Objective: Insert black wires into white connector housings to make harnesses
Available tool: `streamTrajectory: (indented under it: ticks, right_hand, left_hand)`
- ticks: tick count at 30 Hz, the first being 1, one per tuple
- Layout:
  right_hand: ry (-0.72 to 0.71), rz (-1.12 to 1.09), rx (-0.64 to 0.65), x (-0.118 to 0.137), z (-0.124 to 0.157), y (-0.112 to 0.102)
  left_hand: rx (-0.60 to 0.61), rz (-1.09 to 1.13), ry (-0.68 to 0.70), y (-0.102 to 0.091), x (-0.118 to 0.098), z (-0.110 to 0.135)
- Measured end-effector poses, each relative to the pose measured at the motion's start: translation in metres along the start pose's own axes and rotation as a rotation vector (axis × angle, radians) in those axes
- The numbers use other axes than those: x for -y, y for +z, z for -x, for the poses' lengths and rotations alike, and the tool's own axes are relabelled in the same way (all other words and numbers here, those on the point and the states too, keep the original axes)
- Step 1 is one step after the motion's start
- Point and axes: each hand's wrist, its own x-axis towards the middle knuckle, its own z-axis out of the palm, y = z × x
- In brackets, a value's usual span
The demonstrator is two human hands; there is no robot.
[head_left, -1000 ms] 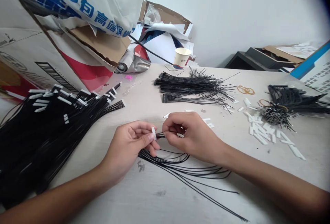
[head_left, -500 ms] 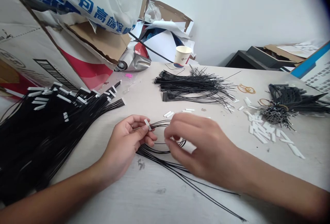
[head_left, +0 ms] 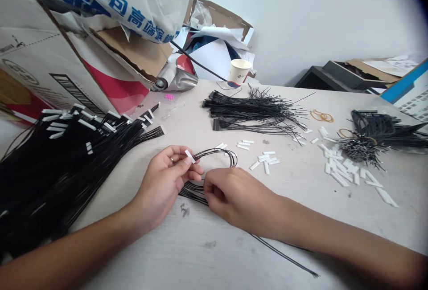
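Over the near part of the table (head_left: 187, 259), pinching a white connector (head_left: 190, 156) between thumb and fingers of the left hand (head_left: 167, 178), with black wires (head_left: 204, 152) looping out from it toward the right. Just beside, curling the fingers of the right hand (head_left: 237, 194) close together by the lower wires; cannot tell whether pinching any. Farther back, facing a black wire bundle (head_left: 254, 112), with white strips (head_left: 265, 158) nearer and a paper cup (head_left: 239, 74) behind.
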Motion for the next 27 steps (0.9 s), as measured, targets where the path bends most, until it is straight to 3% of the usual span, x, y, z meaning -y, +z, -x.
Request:
streamTrajectory:
  ticks: [4, 9, 11, 13, 15, 20, 23, 27]
  right_hand:
    - [0.038, -0.179, 0.059, 0.003, 0.004, -0.023]
    - [-0.017, -0.584, 0.548, -0.009, 0.020, -0.075]
    - [-0.040, -0.641, 0.590, -0.017, 0.029, -0.095]
    - [-0.113, -0.702, 0.528, -0.024, 0.035, -0.108]
    - [-0.204, -0.728, 0.366, -0.026, 0.037, -0.113]
    - [-0.269, -0.798, -0.280, -0.017, 0.026, -0.094]
    - [-0.216, -0.916, -0.324, -0.015, 0.016, -0.077]
    - [-0.101, -0.723, -0.296, -0.021, 0.002, -0.056]
  left_hand:
    - [-0.006, -0.014, 0.015, 0.000, 0.001, -0.001]
    - [-0.034, -0.030, 0.007, -0.002, 0.003, -0.001]
    - [-0.030, -0.033, 0.000, -0.003, 0.004, -0.001]
    - [-0.025, -0.037, -0.008, -0.003, 0.003, -0.001]
    - [-0.022, -0.039, -0.013, -0.003, 0.003, -0.001]
    - [-0.019, -0.034, 0.001, -0.003, 0.002, -0.001]
    - [-0.007, -0.051, -0.002, -0.002, 0.002, -0.001]
    - [0.011, -0.082, -0.007, -0.001, 0.002, -0.002]
